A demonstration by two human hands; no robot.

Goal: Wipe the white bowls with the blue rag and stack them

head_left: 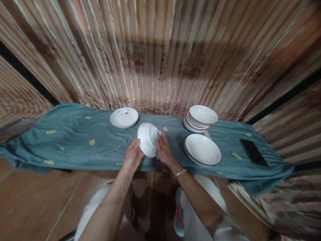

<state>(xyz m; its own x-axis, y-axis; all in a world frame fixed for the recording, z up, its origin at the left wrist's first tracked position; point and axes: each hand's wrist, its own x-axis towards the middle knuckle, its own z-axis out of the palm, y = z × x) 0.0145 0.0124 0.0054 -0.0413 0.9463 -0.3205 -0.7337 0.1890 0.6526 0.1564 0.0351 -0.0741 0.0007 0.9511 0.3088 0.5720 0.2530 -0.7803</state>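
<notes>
1. Desk [75, 134] draped in a green-blue cover, running the whole width in front of the person
2. Stack of red-edged bowls [203, 115] at the back right, with a stack of white dishes [203, 149] just in front of it
3. Flower-patterned plate [124, 117] on top of a low pile, back and left of the hands
4. White bowl [144, 142] held tilted between the hands over the desk's near middle, its foot toward the right; it looks glazed ceramic, so probably stiff, fairly light, slick and breakable, best taken by the rim with the thumb opposed to the fingers
5. Left hand [133, 155], its grip narrow, pinching the bowl's rim at the lower left
6. Right hand [163, 149], its fingers close together, pressing a cloth to the bowl
7. Light blue cloth [155, 136], apparently soft and thin, bunched under the right fingers against the foot
</notes>
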